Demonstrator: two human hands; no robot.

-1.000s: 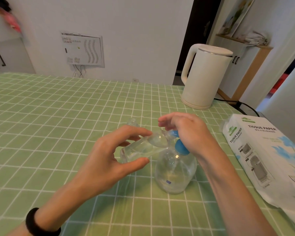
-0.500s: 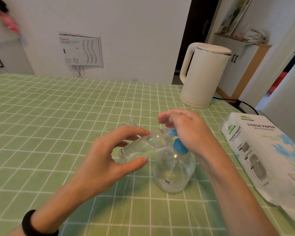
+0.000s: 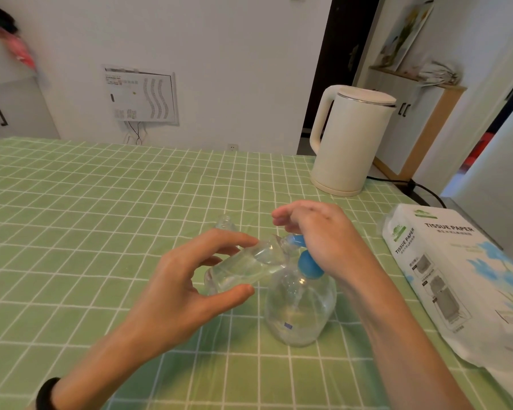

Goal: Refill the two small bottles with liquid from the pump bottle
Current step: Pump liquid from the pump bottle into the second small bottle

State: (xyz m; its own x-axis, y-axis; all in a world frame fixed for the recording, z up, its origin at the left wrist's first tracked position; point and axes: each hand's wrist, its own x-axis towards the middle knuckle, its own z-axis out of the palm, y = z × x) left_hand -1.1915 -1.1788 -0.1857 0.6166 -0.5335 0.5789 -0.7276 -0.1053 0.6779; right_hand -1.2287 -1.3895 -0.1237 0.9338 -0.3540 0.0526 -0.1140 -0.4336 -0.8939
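Table covered by a green cloth (image 3: 86, 232) with a white grid. Far right: a cream electric kettle (image 3: 350, 143) on its base, its black cord (image 3: 421, 187) trailing off the right edge. Near right: a pack of tissue paper (image 3: 456, 276) lying flat. Centre: clear pump bottle (image 3: 299, 309) with a blue head, upright. Just beyond it to the left: standing small bottle (image 3: 225, 222), uncapped.

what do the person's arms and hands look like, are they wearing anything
The left forearm and right forearm are bare, with no sleeves in view. A plain black wristband sits at the wrist of the left hand. The right hand and its wrist carry nothing. No gloves or rings show on either hand.
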